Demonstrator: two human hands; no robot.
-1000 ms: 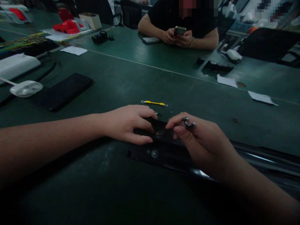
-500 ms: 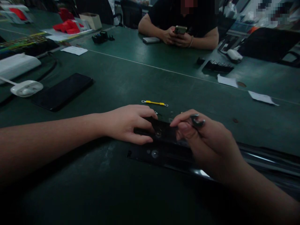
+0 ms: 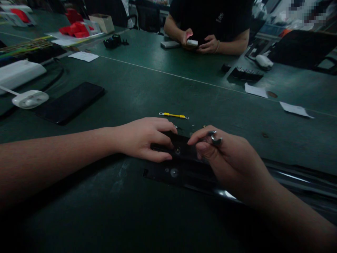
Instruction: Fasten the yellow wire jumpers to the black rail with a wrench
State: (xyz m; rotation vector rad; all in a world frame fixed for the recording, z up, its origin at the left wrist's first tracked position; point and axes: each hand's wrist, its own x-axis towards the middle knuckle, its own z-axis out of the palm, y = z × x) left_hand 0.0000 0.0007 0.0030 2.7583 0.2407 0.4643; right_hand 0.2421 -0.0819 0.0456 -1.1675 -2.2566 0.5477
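Note:
My left hand rests at the left end of a long black metal panel, fingers spread and touching it. Its index fingertip is beside a small round fastener. On the nearer strip of the panel is a bigger round screw head. Over the panel, my right hand is closed around an open-end wrench; the jaw sticks out between thumb and index finger, and the handle is hidden in the palm. Beyond my left hand lies a short yellow wire with ring terminals at both ends.
A black phone and a white plug adapter lie at left. Across the green table a person holds a phone. Paper slips and black connector parts lie farther back.
My right hand has shifted slightly left, and the wrench jaw has turned a little. My left hand stays in place. The person across has leaned back and lowered the phone.

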